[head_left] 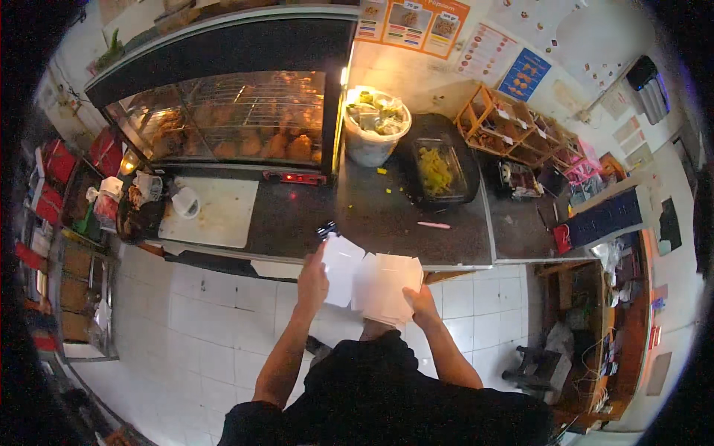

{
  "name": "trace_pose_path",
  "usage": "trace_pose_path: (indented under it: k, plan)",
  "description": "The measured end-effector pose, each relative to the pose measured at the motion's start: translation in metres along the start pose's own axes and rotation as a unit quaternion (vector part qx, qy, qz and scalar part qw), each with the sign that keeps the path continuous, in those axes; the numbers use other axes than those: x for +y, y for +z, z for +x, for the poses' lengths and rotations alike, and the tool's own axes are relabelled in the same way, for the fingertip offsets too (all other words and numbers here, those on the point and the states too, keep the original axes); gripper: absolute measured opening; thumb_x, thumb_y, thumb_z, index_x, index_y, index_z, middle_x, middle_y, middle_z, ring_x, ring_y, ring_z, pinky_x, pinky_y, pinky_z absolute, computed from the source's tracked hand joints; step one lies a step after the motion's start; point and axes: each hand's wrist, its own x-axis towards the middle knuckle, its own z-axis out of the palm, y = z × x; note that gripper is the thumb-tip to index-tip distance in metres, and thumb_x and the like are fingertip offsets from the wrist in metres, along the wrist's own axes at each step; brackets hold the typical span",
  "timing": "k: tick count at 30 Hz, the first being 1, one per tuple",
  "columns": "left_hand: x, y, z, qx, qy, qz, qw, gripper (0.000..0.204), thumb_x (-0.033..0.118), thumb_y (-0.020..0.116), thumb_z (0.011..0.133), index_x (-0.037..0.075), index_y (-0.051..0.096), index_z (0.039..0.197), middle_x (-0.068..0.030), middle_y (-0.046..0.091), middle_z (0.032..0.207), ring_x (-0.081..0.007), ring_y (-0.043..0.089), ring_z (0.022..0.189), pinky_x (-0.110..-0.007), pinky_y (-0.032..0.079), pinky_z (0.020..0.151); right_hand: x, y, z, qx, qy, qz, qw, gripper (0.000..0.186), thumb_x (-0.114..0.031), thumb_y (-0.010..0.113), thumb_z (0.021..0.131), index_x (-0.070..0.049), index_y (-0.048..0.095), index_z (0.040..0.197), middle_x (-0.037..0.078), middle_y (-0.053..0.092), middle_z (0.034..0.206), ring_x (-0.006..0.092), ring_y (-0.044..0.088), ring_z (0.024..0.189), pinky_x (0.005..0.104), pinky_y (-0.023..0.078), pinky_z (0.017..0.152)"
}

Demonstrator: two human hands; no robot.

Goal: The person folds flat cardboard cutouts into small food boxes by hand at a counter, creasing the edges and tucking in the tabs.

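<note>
In front of my body, just off the counter's near edge, I hold a pale cardboard food box (386, 279) that looks folded out flat. Its left panel is white, while the right one looks cream in the warm light. My left hand (313, 281) grips the left side, fingers mostly behind the card. On the right side, my right hand (422, 303) pinches the edge with the thumb on top. A small black object (326, 230) shows just above my left fingers; I cannot tell what it is or whether I hold it.
A lit glass display cabinet (245, 119) with fried pieces stands at the back left, a white cutting board (212, 223) before it. On the dark counter (372, 215) are a white bucket (368, 152), a clear tray of green leaves (439, 172), a pink pen (433, 224) and a wooden rack (498, 123).
</note>
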Motion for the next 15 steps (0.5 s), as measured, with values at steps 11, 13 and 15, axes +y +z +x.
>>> trace_pose_path:
  k: [11,13,15]
  plan:
    - [0.036,0.197,0.117,-0.136,-0.101,0.1,0.981,0.01,0.012,0.059,0.089,0.007,0.056,0.098,-0.0215,0.066,0.094,-0.0426,0.064,0.095,-0.054,0.05,0.073,0.027,-0.183,0.163,0.227,-0.142,-0.238,0.933,0.041,-0.005,0.067,0.087,0.002,0.057,0.126,0.012,0.067,0.117,0.0246,0.065,0.101,0.0364,0.05,0.09]
    - [0.034,0.215,0.122,-0.073,-0.121,0.099,0.985,0.012,0.016,0.065,0.087,0.005,0.059,0.088,-0.02,0.065,0.096,-0.0425,0.063,0.095,-0.054,0.05,0.075,0.031,-0.204,0.186,0.237,-0.14,-0.296,0.915,0.042,-0.009,0.073,0.083,0.002,0.059,0.122,0.015,0.07,0.109,0.0264,0.067,0.097,0.0392,0.051,0.087]
    - [0.036,0.224,0.122,0.004,-0.028,0.101,0.994,0.015,0.016,0.069,0.086,0.004,0.062,0.082,-0.0176,0.063,0.095,-0.0406,0.062,0.094,-0.052,0.05,0.077,0.028,-0.221,0.198,0.264,-0.093,-0.366,0.888,0.044,-0.011,0.074,0.082,0.003,0.059,0.121,0.016,0.07,0.107,0.0272,0.067,0.097,0.0398,0.051,0.086]
